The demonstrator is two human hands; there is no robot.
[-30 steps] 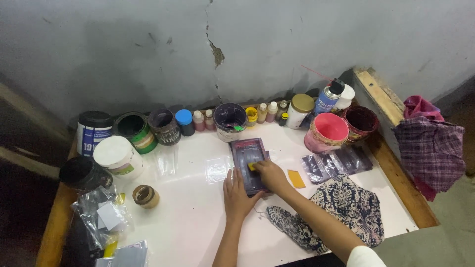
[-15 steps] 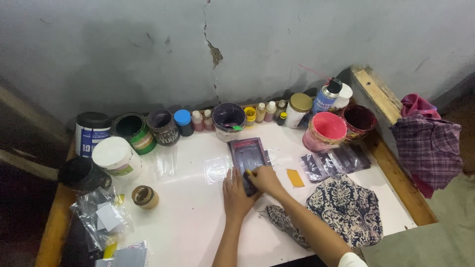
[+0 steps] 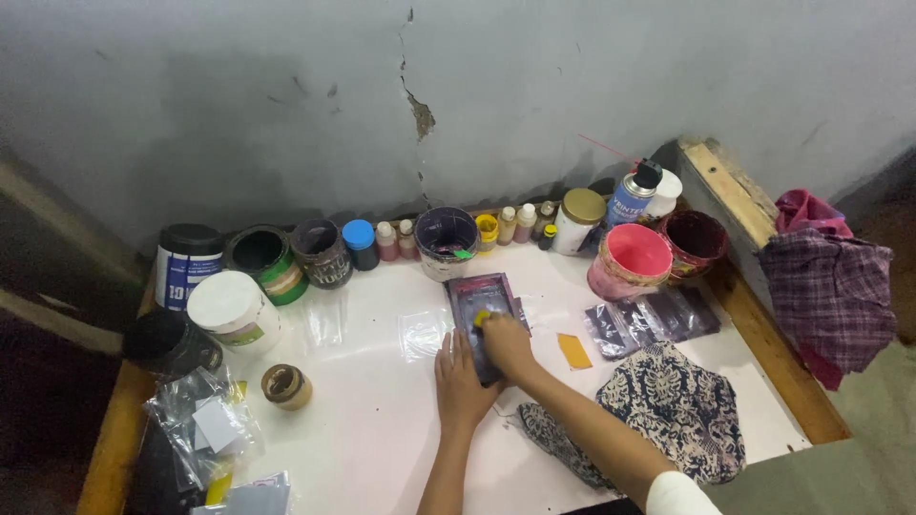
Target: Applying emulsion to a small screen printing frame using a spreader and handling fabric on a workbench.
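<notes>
I see my left hand (image 3: 461, 380) flat, pinning the small frame (image 3: 485, 315); my right hand (image 3: 506, 345) grips a yellow scraper (image 3: 482, 318). If the frame slips, ink could smear the worktop (image 3: 382, 429).

A small frame (image 3: 485, 310) lies mid-bench (image 3: 382, 439), with both hands (image 3: 482, 367) on its near end. Behind it, jars and bottles (image 3: 420, 238) line the wall (image 3: 458, 105). A patterned cloth (image 3: 668, 420) lies right of the hands, plastic bags (image 3: 200, 429) far left.
</notes>
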